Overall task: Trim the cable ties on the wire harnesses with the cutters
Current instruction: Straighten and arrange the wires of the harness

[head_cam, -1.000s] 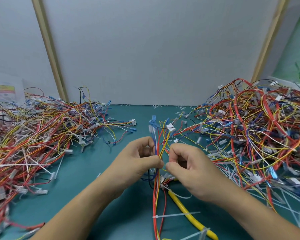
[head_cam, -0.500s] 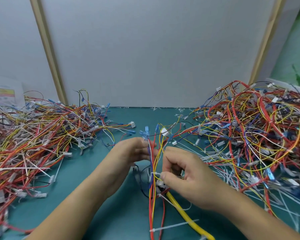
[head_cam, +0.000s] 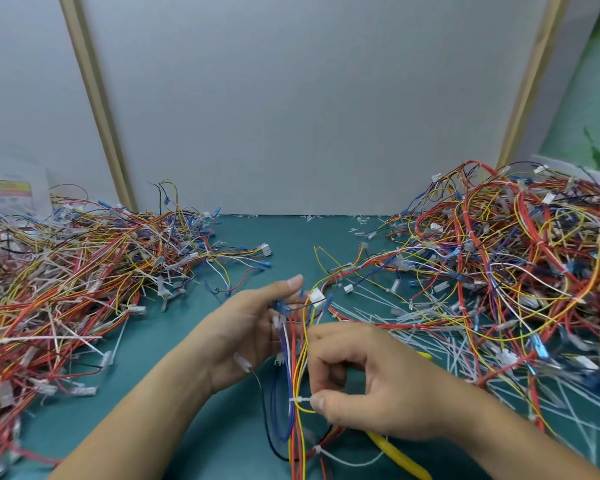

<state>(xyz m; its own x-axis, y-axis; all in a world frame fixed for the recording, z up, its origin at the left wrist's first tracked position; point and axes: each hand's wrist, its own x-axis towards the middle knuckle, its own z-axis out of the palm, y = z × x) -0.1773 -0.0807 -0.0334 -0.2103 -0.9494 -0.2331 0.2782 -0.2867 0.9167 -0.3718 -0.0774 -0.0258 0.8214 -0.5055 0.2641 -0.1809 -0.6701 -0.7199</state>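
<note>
Lower right, the yellow-handled cutters (head_cam: 400, 457) lie mostly hidden under the right hand (head_cam: 378, 386), which pinches a white plastic cable tie (head_cam: 299, 400). The left hand (head_cam: 246, 327) is spread behind the thin-stranded wire harness (head_cam: 295, 368).

Left pile (head_cam: 66, 289) of wires on the surface (head_cam: 187, 341), right pile (head_cam: 516, 271) opposite. One harness (head_cam: 297, 344) between them, left hand (head_cam: 246, 327) beside it, right hand (head_cam: 378, 386) at its cable tie (head_cam: 298, 400). Cutters (head_cam: 395, 453) under right hand. Panel (head_cam: 309, 116) behind.

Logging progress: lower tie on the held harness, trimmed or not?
Untrimmed: a long white tail runs rightward from the lower cable tie.
</note>
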